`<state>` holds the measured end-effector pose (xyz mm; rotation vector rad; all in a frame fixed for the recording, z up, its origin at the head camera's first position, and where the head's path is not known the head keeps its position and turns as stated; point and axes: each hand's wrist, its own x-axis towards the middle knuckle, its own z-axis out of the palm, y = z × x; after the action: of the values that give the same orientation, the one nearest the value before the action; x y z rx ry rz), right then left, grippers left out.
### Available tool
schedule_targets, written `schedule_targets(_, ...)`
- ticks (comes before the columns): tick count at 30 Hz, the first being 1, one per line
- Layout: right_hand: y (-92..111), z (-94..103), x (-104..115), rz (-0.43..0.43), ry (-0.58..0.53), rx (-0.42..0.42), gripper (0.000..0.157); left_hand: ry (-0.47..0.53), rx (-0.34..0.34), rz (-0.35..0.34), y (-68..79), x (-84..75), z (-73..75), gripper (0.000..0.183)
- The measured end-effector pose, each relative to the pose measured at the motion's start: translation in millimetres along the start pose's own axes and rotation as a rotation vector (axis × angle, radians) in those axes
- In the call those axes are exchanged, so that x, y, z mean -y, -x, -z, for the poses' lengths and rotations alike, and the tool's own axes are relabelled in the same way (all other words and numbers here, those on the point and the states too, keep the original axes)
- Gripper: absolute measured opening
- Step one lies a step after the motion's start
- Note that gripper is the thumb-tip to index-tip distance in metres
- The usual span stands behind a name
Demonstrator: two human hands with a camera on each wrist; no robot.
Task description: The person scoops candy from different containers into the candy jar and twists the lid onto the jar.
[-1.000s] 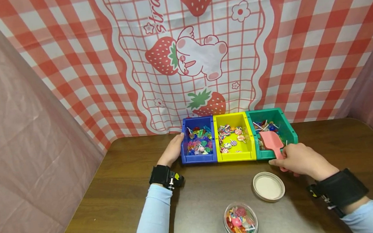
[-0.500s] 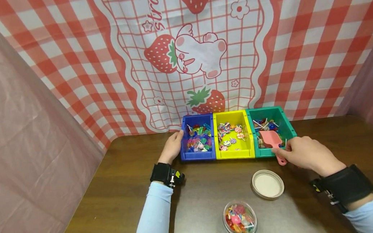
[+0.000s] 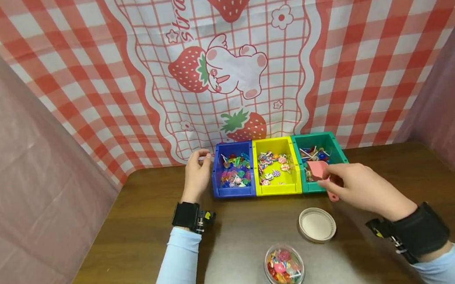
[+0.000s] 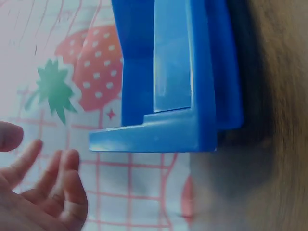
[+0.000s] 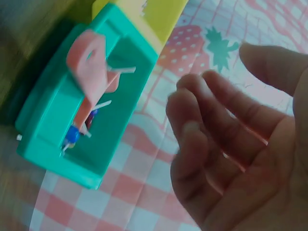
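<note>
A pink scoop (image 3: 316, 169) lies in the green bin (image 3: 311, 188), its handle jutting over the front edge. Just above and right of that handle is my right hand (image 3: 363, 190); in the right wrist view its loosely bent fingers hold nothing and stand apart from the scoop (image 5: 97, 79). My left hand (image 3: 196, 176) hovers beside the left wall of the blue bin (image 3: 235, 192). The left wrist view shows a gap between its relaxed fingers (image 4: 73, 192) and the blue bin (image 4: 173, 130). Small lollipops and candy pieces lie in the bins, partly covered by the scoop in the green one.
Between the blue and green bins stands a yellow bin (image 3: 279, 189) with striped candies. Nearer on the table (image 3: 140, 253) are a round pale lid (image 3: 317, 225) and a clear jar (image 3: 284, 268) full of candies. A checked strawberry cloth (image 3: 238, 71) hangs behind the bins.
My right hand has let go of the scoop, leaving it in the green bin, and risen slightly. My left hand has come off the blue bin's side. The view has shifted a little.
</note>
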<state>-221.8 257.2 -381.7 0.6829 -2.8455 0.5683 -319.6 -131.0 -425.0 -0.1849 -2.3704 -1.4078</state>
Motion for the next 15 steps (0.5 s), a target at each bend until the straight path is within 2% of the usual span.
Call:
schedule_targets(2,2.4,-3.4,3.9,0.065,-0.021,-0.005,0.012,-0.015,0.023,-0.09,5.0,-5.5,0.3,0.022)
schedule_targets(4,5.5,-8.3,8.3,0.124,-0.029,-0.011,0.017,-0.047,0.067,-0.187,11.9,-11.0,0.9,0.019)
schedule_targets(6,8.1,-14.2,13.4,0.169,-0.029,-0.016,0.021,-0.097,0.133,-0.279,20.8,-17.4,2.2,0.017)
schedule_targets(9,13.6,-21.9,20.4,0.214,-0.041,0.041,0.029,-0.17,0.261,-0.396,37.8,-28.1,3.1,0.015)
schedule_targets(13,19.0,-30.6,25.0,0.252,-0.046,0.123,0.04,-0.2,0.467,-0.479,62.4,-43.2,-0.9,0.017)
schedule_targets(15,20.8,-34.2,25.3,0.269,-0.039,0.137,0.044,-0.145,0.599,-0.462,75.0,-49.4,-5.6,0.018)
